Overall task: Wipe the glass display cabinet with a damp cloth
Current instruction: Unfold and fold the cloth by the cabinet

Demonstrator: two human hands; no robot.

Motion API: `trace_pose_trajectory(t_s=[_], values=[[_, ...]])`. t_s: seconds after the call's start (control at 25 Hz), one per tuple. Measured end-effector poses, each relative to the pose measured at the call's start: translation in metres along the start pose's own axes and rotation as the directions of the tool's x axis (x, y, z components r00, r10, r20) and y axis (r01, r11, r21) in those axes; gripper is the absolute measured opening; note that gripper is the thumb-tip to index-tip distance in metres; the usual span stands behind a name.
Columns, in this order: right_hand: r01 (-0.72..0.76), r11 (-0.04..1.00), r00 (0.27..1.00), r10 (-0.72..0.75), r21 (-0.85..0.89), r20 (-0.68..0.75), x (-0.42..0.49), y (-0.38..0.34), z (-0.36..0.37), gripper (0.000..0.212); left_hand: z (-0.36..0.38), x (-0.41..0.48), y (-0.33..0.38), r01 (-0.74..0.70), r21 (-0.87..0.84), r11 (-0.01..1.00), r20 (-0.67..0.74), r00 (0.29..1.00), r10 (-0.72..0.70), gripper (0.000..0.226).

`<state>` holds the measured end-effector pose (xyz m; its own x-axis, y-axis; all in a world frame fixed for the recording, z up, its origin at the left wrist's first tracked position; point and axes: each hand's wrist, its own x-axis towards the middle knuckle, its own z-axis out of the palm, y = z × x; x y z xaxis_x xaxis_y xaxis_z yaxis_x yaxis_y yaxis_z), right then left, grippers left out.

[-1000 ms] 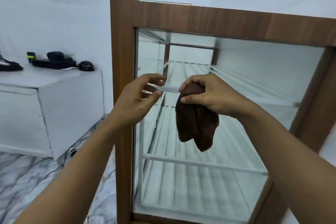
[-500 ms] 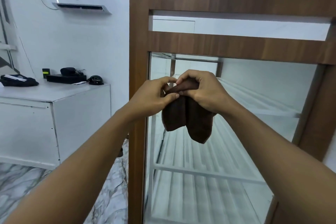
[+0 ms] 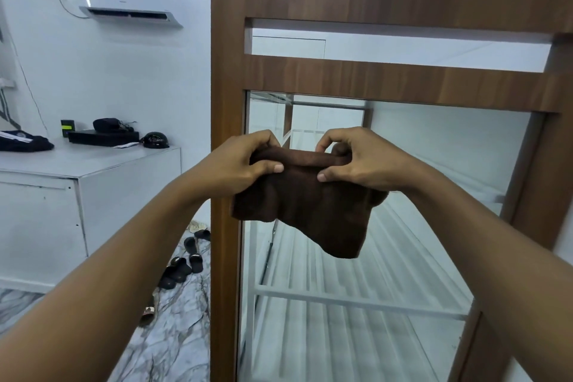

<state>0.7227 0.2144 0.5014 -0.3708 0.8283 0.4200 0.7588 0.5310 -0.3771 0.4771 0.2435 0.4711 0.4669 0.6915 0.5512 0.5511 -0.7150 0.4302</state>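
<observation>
Bare forearms [image 3: 124,273] lead to left hand [image 3: 242,164] and right hand [image 3: 366,161], fingernails [image 3: 278,168] short.

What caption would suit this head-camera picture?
Left hand and right hand hold a brown cloth before the glass cabinet.

Cloth [image 3: 305,205] before cabinet [image 3: 387,77]; counter [image 3: 90,164] left

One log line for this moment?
left hand: grips cloth | right hand: grips cloth | cloth: held before cabinet glass | wiping: not yet
</observation>
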Motion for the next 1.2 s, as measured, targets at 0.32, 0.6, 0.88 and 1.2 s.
trace_pose_trajectory(t_s=[0.32, 0.6, 0.88, 1.2], values=[[-0.051, 0.997, 0.993, 0.045, 0.06, 0.106, -0.009, 0.002, -0.012, 0.009, -0.006, -0.017, -0.007, 0.028, -0.253, 0.967, 0.029, 0.999, -0.021, 0.02], [-0.126, 0.903, 0.988, 0.075, 0.412, 0.137, -0.021, 0.014, -0.013, 0.024, -0.001, -0.024, -0.01, 0.096, -0.51, 0.855, -0.037, 0.99, -0.133, 0.006], [-0.267, 0.834, 0.962, 0.201, 0.482, 0.185, -0.042, 0.02, -0.009, 0.033, -0.002, -0.038, -0.023, 0.215, -0.664, 0.716, 0.038, 0.966, -0.255, 0.016], [-0.366, 0.589, 0.916, 0.367, 0.72, 0.165, -0.064, 0.037, 0.029, 0.034, 0.016, -0.057, -0.023, 0.396, -0.581, 0.711, -0.004, 0.872, -0.489, 0.018]])
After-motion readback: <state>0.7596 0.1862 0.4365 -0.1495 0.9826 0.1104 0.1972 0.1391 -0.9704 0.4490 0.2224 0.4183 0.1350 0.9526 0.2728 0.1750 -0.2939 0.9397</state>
